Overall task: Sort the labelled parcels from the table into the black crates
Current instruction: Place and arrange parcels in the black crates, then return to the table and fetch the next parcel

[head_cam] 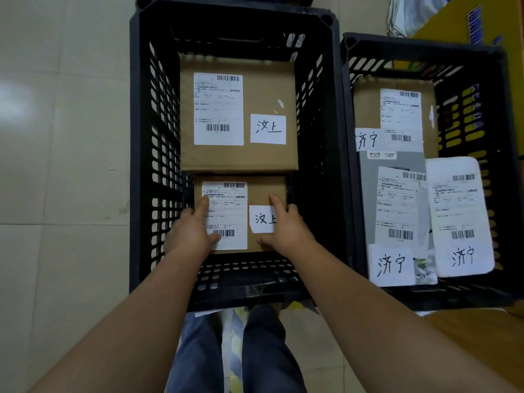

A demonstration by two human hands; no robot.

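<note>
Pale tiled floor (65, 137). Left hand (192, 231) and right hand (283, 228): fingers curled round opposite sides of small brown parcel (261, 194), held low at near end of left black crate (147, 154); larger parcel (238, 112) just beyond. Right crate (504, 165) holds labelled parcels.

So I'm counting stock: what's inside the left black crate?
Two brown cardboard parcels: a large one at the far end and a smaller one nearer, held by the left hand and right hand. Anything beneath them is hidden.
</note>
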